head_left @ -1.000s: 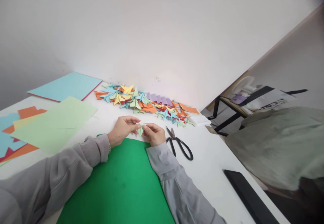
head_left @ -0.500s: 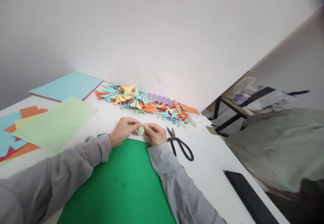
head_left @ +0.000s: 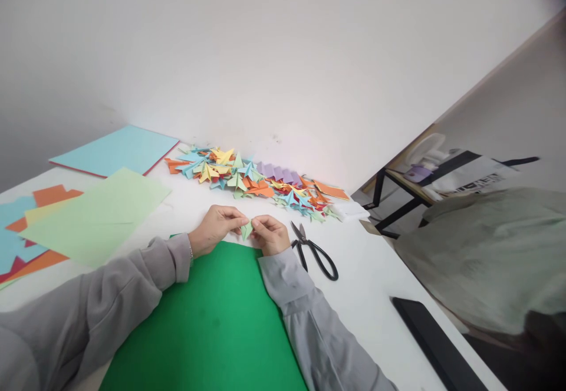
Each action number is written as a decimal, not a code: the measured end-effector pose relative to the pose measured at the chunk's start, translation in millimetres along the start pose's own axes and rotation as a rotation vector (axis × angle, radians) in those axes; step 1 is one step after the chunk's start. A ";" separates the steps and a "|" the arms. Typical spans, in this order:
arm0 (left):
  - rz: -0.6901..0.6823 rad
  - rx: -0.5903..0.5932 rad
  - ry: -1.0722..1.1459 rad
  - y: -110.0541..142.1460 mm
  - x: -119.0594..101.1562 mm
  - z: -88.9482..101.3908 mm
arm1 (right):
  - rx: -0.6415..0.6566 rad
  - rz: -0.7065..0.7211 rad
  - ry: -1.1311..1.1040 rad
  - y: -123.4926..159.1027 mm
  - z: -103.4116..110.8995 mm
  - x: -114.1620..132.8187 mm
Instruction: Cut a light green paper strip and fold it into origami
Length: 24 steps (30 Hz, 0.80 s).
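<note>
A small folded piece of light green paper point(head_left: 246, 230) is pinched between both hands, just past the far edge of a green sheet point(head_left: 212, 320). My left hand point(head_left: 217, 227) grips its left side between thumb and fingers. On the right side, the thumb and fingers of my right hand point(head_left: 271, 236) close on the paper. Black-handled scissors point(head_left: 325, 260) lie just right of my right hand, blades slightly apart. Behind the hands spreads a pile of small folded paper planes point(head_left: 247, 178) in several colours.
Large light green paper point(head_left: 97, 214) covers coloured paper offcuts point(head_left: 53, 195) at left. A light blue sheet point(head_left: 117, 150) lies against the wall. Purple pleated paper point(head_left: 279, 174) sits behind the pile. A black flat object point(head_left: 435, 344) lies near the table's right edge, beside grey-green cloth point(head_left: 477, 261).
Both hands stay in nearly the same place. The fingers have shifted slightly on the folded paper, and more of its upper part shows between them.
</note>
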<state>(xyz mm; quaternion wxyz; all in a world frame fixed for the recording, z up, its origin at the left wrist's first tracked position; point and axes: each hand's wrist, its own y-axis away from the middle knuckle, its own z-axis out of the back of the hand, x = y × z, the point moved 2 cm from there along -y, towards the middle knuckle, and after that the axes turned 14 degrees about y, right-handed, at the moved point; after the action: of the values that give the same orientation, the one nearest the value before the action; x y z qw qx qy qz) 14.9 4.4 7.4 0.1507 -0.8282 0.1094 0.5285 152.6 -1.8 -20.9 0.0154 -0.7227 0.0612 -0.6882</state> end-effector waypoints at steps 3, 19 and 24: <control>0.044 -0.003 0.047 0.0 0.5 -0.5 | 0.025 -0.031 -0.064 0.5 -1.4 1.3; 0.046 -0.055 -0.009 0.5 0.4 -1.8 | -0.013 -0.059 0.097 5.8 -6.8 7.2; 0.089 -0.014 0.050 0.7 3.3 -0.4 | 0.036 -0.049 0.063 3.9 -5.5 4.8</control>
<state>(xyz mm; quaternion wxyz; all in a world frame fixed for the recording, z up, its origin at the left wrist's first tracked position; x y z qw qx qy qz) 16.3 3.5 4.4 0.1186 -0.8366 0.1464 0.5144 147.0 -5.8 -16.2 0.0096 -0.7015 0.0313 -0.7119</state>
